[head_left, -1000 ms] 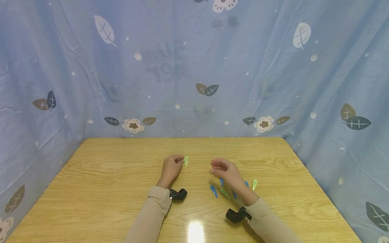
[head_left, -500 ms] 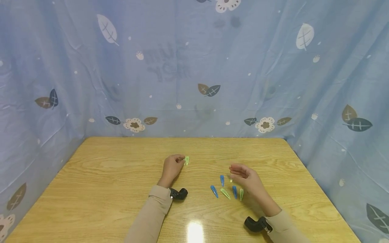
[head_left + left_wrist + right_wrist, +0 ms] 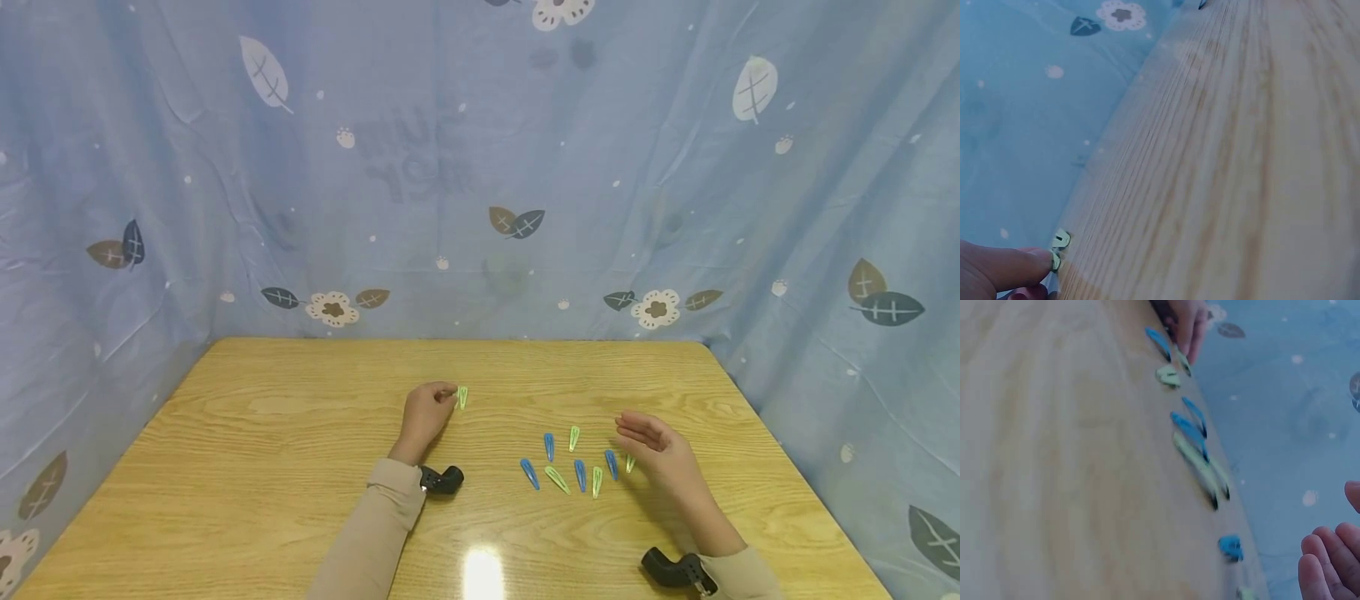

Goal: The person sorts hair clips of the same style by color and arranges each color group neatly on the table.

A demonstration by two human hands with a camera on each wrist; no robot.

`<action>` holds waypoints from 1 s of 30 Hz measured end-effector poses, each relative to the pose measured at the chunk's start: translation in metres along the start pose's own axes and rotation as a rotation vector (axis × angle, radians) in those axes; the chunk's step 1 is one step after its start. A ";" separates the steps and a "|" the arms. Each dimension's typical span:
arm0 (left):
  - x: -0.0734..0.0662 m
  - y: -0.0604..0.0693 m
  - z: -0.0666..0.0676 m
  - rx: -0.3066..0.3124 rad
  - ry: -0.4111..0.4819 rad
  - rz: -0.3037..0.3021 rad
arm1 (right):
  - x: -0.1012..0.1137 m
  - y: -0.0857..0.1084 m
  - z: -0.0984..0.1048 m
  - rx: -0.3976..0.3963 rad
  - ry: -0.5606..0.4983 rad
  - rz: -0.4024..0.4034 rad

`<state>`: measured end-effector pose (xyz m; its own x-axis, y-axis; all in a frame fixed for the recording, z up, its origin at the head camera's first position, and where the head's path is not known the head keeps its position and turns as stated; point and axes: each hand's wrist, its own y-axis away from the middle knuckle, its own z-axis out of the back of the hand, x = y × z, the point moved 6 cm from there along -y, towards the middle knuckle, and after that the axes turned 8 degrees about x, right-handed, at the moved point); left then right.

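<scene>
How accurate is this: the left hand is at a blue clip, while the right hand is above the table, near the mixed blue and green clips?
Wrong colour: the left hand is at a green clip, not a blue one, as the left wrist view shows. The right hand is above the table, near the mixed blue and green clips.

The person's left arm point(image 3: 369, 529) reaches forward, and the left hand point(image 3: 424, 414) points its fingers to the right, pinched against the thumb. The right hand point(image 3: 662, 454) is well apart, fingers a little bent, thumb away from them.
</scene>
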<state>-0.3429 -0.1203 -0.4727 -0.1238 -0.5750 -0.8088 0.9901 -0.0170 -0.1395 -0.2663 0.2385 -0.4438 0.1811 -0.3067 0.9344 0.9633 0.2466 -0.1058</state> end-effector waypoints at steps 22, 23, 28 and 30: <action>-0.002 0.002 0.001 0.022 0.006 0.012 | -0.025 0.020 0.015 -0.233 0.051 -0.118; -0.002 0.002 0.001 0.022 0.005 0.010 | -0.025 0.020 0.014 -0.232 0.059 -0.119; -0.001 0.002 0.000 0.012 0.000 0.007 | -0.028 0.019 0.012 -0.208 0.111 -0.132; -0.001 0.001 0.001 0.006 -0.004 0.006 | -0.029 0.019 0.012 -0.198 0.154 -0.140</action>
<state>-0.3413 -0.1203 -0.4719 -0.1179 -0.5784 -0.8072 0.9912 -0.0187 -0.1314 -0.2560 0.2628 -0.4686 0.0571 -0.4652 0.8834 0.9982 0.0121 -0.0581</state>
